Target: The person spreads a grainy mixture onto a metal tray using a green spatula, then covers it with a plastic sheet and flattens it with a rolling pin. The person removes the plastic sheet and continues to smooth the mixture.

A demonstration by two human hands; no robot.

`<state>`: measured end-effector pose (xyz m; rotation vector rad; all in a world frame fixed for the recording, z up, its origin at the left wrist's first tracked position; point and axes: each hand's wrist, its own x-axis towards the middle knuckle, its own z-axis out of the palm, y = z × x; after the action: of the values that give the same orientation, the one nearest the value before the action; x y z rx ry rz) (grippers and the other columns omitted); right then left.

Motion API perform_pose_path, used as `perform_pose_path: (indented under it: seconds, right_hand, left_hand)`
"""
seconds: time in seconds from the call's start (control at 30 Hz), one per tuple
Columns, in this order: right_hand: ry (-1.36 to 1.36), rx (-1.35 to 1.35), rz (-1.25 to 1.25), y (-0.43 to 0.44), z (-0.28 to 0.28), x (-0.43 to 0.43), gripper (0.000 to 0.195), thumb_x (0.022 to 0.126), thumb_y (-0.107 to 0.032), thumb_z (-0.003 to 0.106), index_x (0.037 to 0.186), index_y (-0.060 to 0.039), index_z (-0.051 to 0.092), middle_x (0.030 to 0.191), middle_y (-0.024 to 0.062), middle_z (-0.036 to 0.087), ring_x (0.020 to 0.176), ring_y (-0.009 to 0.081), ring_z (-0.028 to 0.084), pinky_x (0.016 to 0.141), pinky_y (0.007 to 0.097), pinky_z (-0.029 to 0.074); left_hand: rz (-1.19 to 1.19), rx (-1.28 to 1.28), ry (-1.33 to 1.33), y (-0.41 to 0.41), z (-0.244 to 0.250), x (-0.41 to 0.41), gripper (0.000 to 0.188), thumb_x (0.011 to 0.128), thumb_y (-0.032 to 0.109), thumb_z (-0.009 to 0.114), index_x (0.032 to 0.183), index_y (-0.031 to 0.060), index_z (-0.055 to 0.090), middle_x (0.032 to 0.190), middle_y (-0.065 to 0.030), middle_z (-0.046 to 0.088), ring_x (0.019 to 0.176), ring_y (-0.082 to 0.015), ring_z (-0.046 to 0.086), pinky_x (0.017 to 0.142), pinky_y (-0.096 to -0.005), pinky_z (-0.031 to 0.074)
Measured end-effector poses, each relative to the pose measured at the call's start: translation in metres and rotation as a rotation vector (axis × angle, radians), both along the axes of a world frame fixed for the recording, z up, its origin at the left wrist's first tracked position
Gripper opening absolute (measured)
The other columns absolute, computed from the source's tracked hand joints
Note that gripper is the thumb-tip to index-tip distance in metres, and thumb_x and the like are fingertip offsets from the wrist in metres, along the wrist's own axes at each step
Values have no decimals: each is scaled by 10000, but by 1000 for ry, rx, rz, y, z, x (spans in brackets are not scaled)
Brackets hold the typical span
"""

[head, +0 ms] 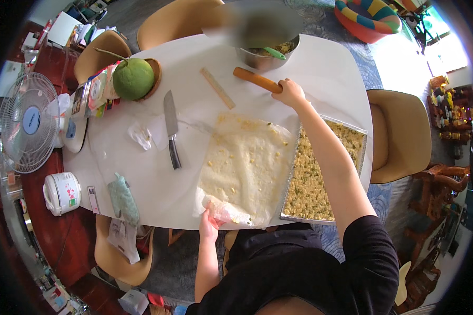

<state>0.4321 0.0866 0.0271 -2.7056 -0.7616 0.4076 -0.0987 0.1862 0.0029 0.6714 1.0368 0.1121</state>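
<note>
My right hand (291, 93) grips one end of a wooden rolling pin (252, 78), out over the far half of the table. At the near edge, my left hand (209, 225) pinches the folded-up corner of a greasy sheet of baking paper (242, 165). Nut bits and crumbs stick to the sheet, which lies flat apart from that corner. To its right is a shallow metal tray (295, 173) filled with a pressed layer of nuts and seeds (307, 181). My right forearm passes above the tray and hides part of it.
A kitchen knife (172, 126) lies left of the paper, beside a crumpled wrapper (140, 136). Beyond are a ruler-like strip (217, 88) and a steel pot (256, 61) with a green-handled utensil (275, 53). A green pomelo-like fruit (133, 79) and an oven mitt (123, 199) sit further left.
</note>
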Motion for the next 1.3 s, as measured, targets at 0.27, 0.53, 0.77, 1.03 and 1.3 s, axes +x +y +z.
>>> perform_pose_path:
  seconds: [0.27, 0.53, 0.77, 1.03, 1.3]
  right_hand:
    - [-113, 1, 11, 11, -8, 1, 478, 766, -403, 724, 1170, -155, 666, 1124, 63, 662, 1158, 236, 568, 1001, 433, 388]
    - [-412, 221, -268, -71, 35, -24, 420, 860, -424, 689, 1195, -171, 676, 1237, 59, 648, 1251, 244, 521, 1087, 423, 337]
    - [-526, 69, -616, -269, 40, -108, 315, 883, -390, 683, 1058, -133, 736, 1098, 90, 704, 1113, 291, 616, 954, 407, 484]
    - [103, 147, -1267, -495, -56, -216, 425, 969, -413, 570, 1088, -34, 721, 937, 100, 738, 854, 204, 689, 794, 341, 525]
    - [423, 448, -1278, -425, -37, -205, 405, 1012, -385, 522, 948, -45, 733, 764, 39, 689, 623, 124, 634, 579, 259, 488]
  left_hand:
    - [-29, 520, 424, 50, 2, -27, 489, 969, 335, 610, 1317, 12, 492, 1121, -135, 645, 898, -278, 668, 754, -421, 557]
    - [-560, 1629, 305, 98, 21, 143, 261, 911, 137, 643, 1156, 49, 657, 1074, -143, 644, 1031, -345, 597, 905, -429, 478]
    - [-746, 1583, 393, 134, -20, 305, 306, 865, 315, 685, 1051, 72, 701, 1028, -135, 680, 1037, -327, 617, 932, -439, 484]
    - [-748, 1367, 370, 164, -63, 324, 349, 852, 343, 735, 957, 11, 715, 873, -100, 739, 797, -199, 680, 748, -335, 523]
    - [-712, 1421, 393, 203, -35, 285, 316, 811, 297, 806, 978, 51, 696, 926, -57, 700, 852, -198, 662, 767, -339, 517]
